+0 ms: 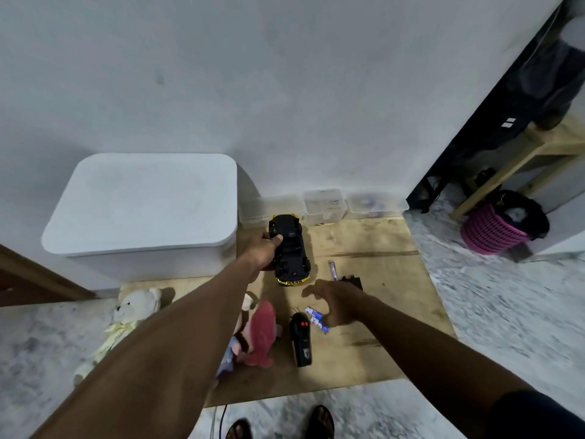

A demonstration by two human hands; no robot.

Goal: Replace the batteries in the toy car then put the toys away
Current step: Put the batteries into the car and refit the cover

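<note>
Saw the toy car [289, 248] turned underside up, black chassis showing, yellow body rim at both ends, gripped along one side by the left hand [264, 248]. Noted blue-and-white batteries [311, 312] lying loose on the wooden board [380, 312], just beside the black remote [300, 342] with its red buttons. Spotted a purplish battery [332, 270] near the car's closer yellow end. Found a cream teddy bear [133, 312] and a pink plush [262, 334] lying left of the remote.
</note>
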